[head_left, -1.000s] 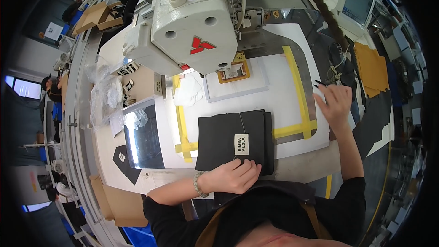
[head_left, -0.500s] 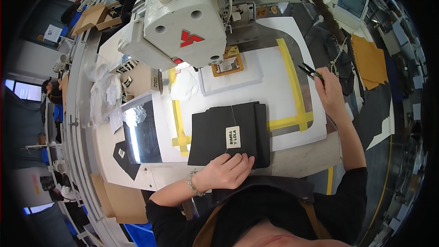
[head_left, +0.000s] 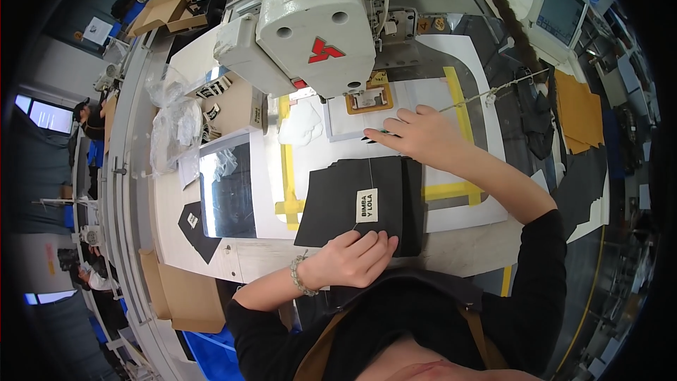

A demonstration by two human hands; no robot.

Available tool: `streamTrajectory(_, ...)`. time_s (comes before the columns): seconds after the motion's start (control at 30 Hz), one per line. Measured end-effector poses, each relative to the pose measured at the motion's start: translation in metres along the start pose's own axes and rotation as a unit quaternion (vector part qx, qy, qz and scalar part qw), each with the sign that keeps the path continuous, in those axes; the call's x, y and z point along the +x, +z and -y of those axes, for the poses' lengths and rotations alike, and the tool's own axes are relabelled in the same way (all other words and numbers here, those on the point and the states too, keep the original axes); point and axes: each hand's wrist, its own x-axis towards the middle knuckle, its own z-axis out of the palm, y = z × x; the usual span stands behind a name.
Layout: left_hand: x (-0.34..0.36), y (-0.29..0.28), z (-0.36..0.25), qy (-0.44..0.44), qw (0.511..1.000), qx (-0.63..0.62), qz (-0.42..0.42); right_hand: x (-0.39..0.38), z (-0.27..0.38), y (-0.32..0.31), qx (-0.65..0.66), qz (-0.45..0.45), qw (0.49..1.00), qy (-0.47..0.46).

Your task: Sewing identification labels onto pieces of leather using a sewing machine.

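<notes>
My left hand (head_left: pixel 356 257) has its fingers curled on the near edge of a stack of black panels (head_left: pixel 335 190), just below a cream label (head_left: pixel 367 204) with dark print. A pale thread runs over the top panel from the label. My right hand (head_left: pixel 416 134) is over the far edge of the stack, fingers closed around small black-and-green snips (head_left: pixel 367 138), mostly hidden, with a cord trailing to the right. Beyond the hands, an orange-framed clamp (head_left: pixel 381 95) sits under the white sewing machine head (head_left: pixel 314 17).
Yellow-taped white template (head_left: pixel 458 197), plastic bags (head_left: pixel 169 120) and a box of labels (head_left: pixel 240 106) at left, dark plastic sheet (head_left: pixel 226 204), loose black piece (head_left: pixel 201 240), orange pieces (head_left: pixel 578 106), screen (head_left: pixel 560 10) at right, open carton (head_left: pixel 187 296), co-workers (head_left: pixel 92 120) at far left.
My right hand has gone from the table's right side leftward to the stack's far edge, carrying the snips and drawing the cord across. My left hand stays on the stack.
</notes>
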Motion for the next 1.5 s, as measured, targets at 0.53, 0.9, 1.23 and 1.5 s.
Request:
streamTrajectory(0.53,-0.029,-0.048,0.072,-0.459,0.887,-0.049,-0.011,-0.044,-0.031,-0.014,0.075,0.014,0.986,0.148)
streamTrajectory(0.9,-0.205,-0.215,-0.004,-0.597,0.765,-0.115,-0.211,-0.107,-0.033,-0.027,0.077,0.056,0.957,0.273)
streamTrajectory(1.23,-0.468,-0.215,-0.312,-0.815,0.349,0.448,-0.111,-0.130,-0.037,-0.016,0.078,0.061,0.949,0.299)
streamTrajectory(1.5,-0.498,-0.117,-0.355,-0.979,0.030,0.196,0.057,-0.132,-0.035,-0.020,0.069,0.055,0.951,0.295)
